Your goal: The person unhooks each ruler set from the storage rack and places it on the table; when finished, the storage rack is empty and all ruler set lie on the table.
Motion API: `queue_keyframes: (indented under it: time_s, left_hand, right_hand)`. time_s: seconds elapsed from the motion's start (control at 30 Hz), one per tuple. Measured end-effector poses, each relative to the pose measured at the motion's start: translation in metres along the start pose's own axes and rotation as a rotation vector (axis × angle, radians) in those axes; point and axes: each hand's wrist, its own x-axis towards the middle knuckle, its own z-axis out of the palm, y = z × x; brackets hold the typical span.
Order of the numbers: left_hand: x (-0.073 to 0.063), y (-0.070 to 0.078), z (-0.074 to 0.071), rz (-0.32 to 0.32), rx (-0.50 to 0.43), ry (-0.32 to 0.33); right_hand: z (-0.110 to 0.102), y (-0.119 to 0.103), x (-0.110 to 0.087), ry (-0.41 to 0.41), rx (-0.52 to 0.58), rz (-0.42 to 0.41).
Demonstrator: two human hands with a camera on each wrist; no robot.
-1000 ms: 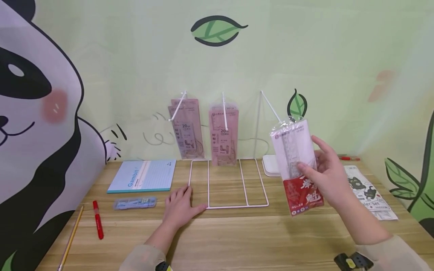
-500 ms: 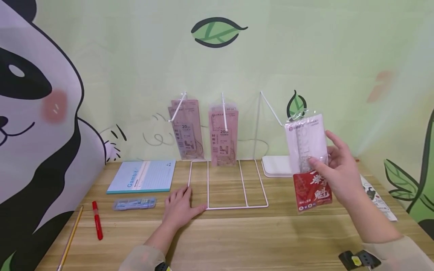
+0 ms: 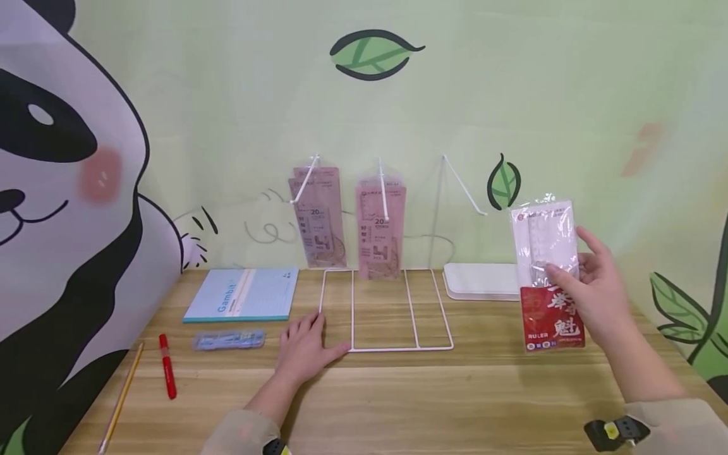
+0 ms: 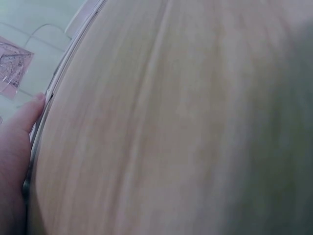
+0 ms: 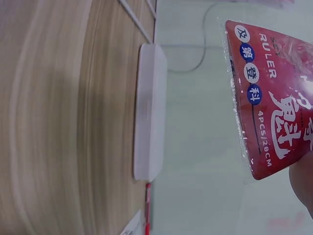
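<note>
My right hand (image 3: 603, 297) pinches a ruler set packet (image 3: 548, 316), thumb in front, upright above the right of the table. The packet has a clear sleeve, a white upper part and a red lower part printed "RULER". In the right wrist view the packet's red end (image 5: 269, 98) shows close up. My left hand (image 3: 304, 347) rests with fingers spread at the left front corner of a white wire display rack (image 3: 400, 349); its thumb (image 4: 32, 110) touches the frame. Pink ruler packets (image 3: 321, 221) hang on the left hook, and more pink packets (image 3: 381, 246) on the middle one.
The right hook (image 3: 465, 186) sticks out toward me, left of the held packet. A white flat box (image 3: 480, 281) lies behind it. At left are a blue notebook (image 3: 241, 294), a blue plastic-wrapped packet (image 3: 229, 340), a red pen (image 3: 167, 366) and a yellow pencil (image 3: 121, 398).
My right hand has moved right with the ruler set packet, away from the right hook's tip. The packet has turned more upright. My left hand has stayed on the rack.
</note>
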Motion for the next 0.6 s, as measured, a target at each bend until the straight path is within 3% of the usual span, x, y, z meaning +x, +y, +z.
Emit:
queue_keyframes:
  time_s: [0.3, 0.6]
  left_hand:
    - [0.001, 0.001, -0.001, 0.007, -0.005, 0.010]
    - [0.000, 0.002, -0.002, -0.009, -0.005, 0.003]
  right_hand:
    - [-0.011, 0.024, 0.003, -0.027, -0.122, 0.031]
    - [-0.018, 0.051, 0.003, -0.118, -0.195, 0.060]
